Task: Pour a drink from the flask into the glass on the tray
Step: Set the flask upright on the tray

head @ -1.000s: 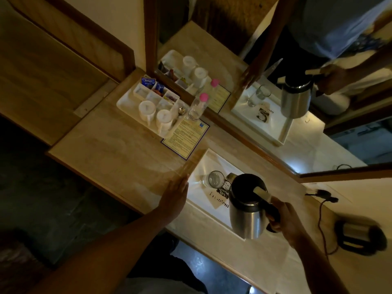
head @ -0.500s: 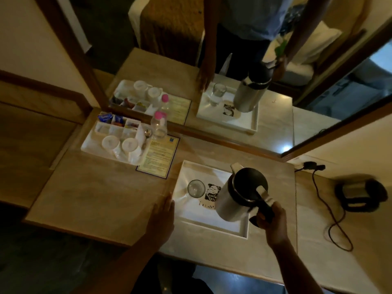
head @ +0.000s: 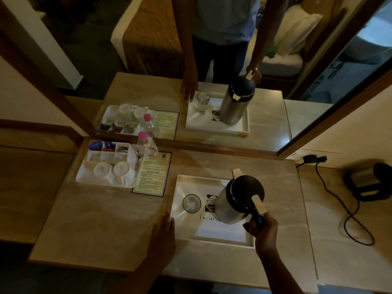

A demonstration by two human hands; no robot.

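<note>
A steel flask (head: 237, 200) with a black lid stands or hovers over the right half of the white tray (head: 224, 238), its spout pointing away from me. My right hand (head: 264, 227) grips its black handle. A clear glass (head: 191, 203) stands upright on the tray's left side, apart from the flask. My left hand (head: 164, 232) lies flat on the counter, fingers touching the tray's left rim. Whether the flask's base touches the tray is hidden.
A white amenity tray (head: 107, 181) with two covered cups, sachets and a pink-capped bottle (head: 146, 145) sits at the left. A printed card (head: 153, 174) lies beside it. An electric kettle (head: 369, 181) with its cord is at the right. A mirror (head: 212, 71) backs the counter.
The view has swung to face the counter squarely. The flask has come down and turned more upright over the tray. My left hand has stayed at the tray's left edge.
</note>
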